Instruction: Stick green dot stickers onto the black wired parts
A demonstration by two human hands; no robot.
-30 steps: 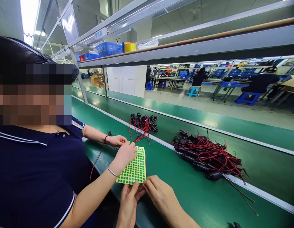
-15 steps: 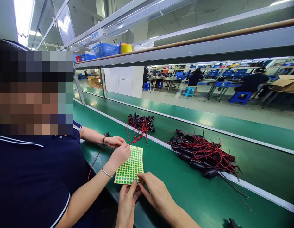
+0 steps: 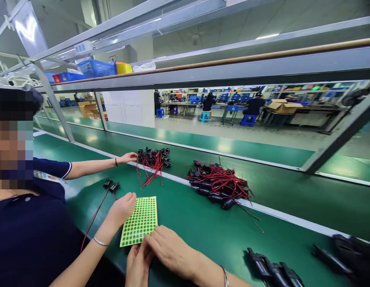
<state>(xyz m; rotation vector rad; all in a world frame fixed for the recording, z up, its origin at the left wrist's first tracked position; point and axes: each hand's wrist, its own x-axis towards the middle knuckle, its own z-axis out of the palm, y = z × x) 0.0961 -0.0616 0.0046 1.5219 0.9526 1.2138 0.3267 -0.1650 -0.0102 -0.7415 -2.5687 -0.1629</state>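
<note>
A pale yellow sheet of green dot stickers [image 3: 139, 221] is held slanted above the green bench. My left hand [image 3: 135, 265] is closed at its bottom edge, thumb against the sheet, fingers partly covered. Over the lower right corner, my right hand [image 3: 173, 249] is closed, its fingertips bunched against my left fingers; what lies between them is hidden. A co-worker's hand [image 3: 123, 207] grips the sheet's upper left side. The co-worker's other hand [image 3: 128, 158] touches a pile of black parts with red wires [image 3: 153, 159].
A larger pile of black cylindrical parts with red wires [image 3: 220, 181] lies on the white strip. More black parts [image 3: 274, 269] rest at the lower right. Two wired black parts [image 3: 111, 185] sit near the co-worker. A shelf beam [image 3: 202, 73] crosses overhead.
My view has swung right. The co-worker's far hand has left the sheet and reached out to the smaller pile. My right hand has closed in over my left fingers.
</note>
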